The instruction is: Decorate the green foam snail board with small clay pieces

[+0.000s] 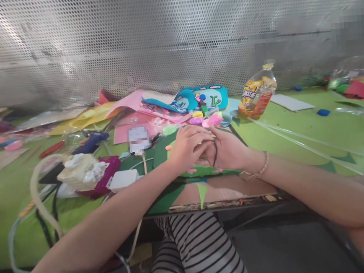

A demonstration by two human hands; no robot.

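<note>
My left hand (187, 148) and my right hand (230, 147) meet over the green foam sheet (216, 169), which has pink shapes along its edge. The left fingers curve across the right palm, and both hands press together. Whatever lies between them, if anything, is hidden. A thin black strand (215, 153) runs down across the right hand; I cannot tell whether it is a band or a strip. A braided bracelet (264, 163) circles my right wrist. Just beyond the hands lie a pink lump (212, 120) and a purple lump (196, 120), possibly modelling clay.
To the left are a power strip (113, 163) with plugs, a white charger (124, 180), cables and a blue glue gun (94, 141). Behind stand blue decorated foam pieces (218, 92) and a drink bottle (256, 92). Clear sticks (308, 145) lie at right. A perforated metal panel (174, 36) closes the back.
</note>
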